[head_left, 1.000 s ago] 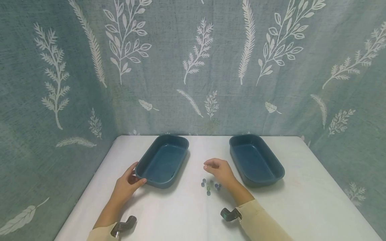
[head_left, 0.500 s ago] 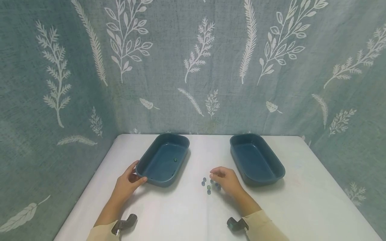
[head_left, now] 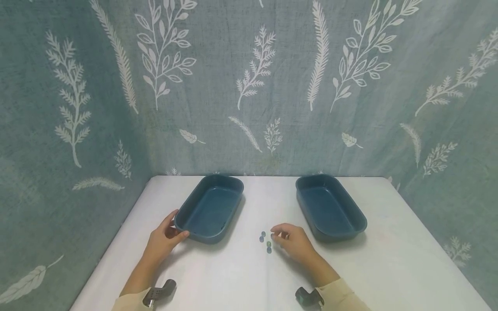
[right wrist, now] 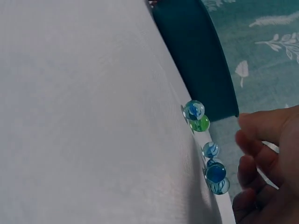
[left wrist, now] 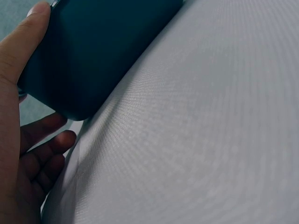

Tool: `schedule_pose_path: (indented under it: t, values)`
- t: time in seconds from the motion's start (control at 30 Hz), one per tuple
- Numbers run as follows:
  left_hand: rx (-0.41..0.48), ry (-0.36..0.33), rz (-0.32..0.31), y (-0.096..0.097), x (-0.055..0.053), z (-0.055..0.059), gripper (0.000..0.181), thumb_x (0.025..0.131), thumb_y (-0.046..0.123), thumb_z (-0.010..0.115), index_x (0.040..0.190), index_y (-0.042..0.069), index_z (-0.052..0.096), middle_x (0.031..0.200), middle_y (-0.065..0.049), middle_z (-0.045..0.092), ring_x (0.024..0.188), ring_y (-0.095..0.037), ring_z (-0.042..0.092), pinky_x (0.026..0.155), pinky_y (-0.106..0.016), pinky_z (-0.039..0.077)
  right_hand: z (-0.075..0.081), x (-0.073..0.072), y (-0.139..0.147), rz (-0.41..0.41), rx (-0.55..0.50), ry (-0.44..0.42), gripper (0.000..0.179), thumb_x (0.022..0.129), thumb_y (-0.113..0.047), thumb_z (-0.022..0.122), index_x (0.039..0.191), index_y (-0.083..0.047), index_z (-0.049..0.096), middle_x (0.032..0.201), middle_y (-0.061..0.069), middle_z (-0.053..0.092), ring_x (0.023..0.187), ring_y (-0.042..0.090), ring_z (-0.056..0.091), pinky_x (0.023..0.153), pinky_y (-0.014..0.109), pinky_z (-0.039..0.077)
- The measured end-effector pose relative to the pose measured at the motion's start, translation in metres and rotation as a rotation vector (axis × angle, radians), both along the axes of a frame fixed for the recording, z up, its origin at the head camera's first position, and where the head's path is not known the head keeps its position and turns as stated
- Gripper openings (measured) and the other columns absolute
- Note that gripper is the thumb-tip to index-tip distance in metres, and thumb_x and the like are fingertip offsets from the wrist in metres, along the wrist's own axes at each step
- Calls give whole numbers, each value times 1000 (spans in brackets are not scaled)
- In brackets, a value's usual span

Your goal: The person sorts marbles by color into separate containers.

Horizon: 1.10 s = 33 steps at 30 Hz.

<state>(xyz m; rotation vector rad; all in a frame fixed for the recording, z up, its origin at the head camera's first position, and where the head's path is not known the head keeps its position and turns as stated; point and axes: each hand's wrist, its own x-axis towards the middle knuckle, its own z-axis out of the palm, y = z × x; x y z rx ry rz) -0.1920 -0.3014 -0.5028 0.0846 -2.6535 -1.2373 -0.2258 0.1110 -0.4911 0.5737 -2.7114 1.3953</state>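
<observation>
My left hand [head_left: 163, 239] grips the near left corner of the left blue tray [head_left: 206, 237], thumb on the rim and fingers along the outside. That tray's wall [left wrist: 107, 46] fills the top of the left wrist view. Small glass marbles [head_left: 269, 250] lie in a loose group on the white table, some of them hidden by my right hand [head_left: 294, 242]. Its fingers hang loosely bent just right of them. In the right wrist view, a green marble [right wrist: 201, 123] and several blue ones [right wrist: 216, 173] sit beside the fingertips; no marble shows between thumb and forefinger.
A second blue tray [head_left: 328, 207] stands at the back right. The white table [head_left: 233, 276] ends against a patterned grey-green curtain [head_left: 218, 155]. Dark wrist cameras [head_left: 307, 298] are strapped to both wrists.
My right hand has moved down and right, nearer the marbles. A small green marble visible on the left tray's floor half a second ago no longer shows there. The left hand stays put.
</observation>
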Motion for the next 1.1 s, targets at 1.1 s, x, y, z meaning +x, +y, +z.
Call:
schedule_pose_path:
  t: [1.1]
  values:
    - [8,-5,1,2,2,2,89,82,48,76,153,18,31,130,-22,55,106,-32,60,87,-52,48,-8,0,-4,122,265,72,18,91,-22,67,108,-18,72,107,-6,69,104,18,60,92,43,46]
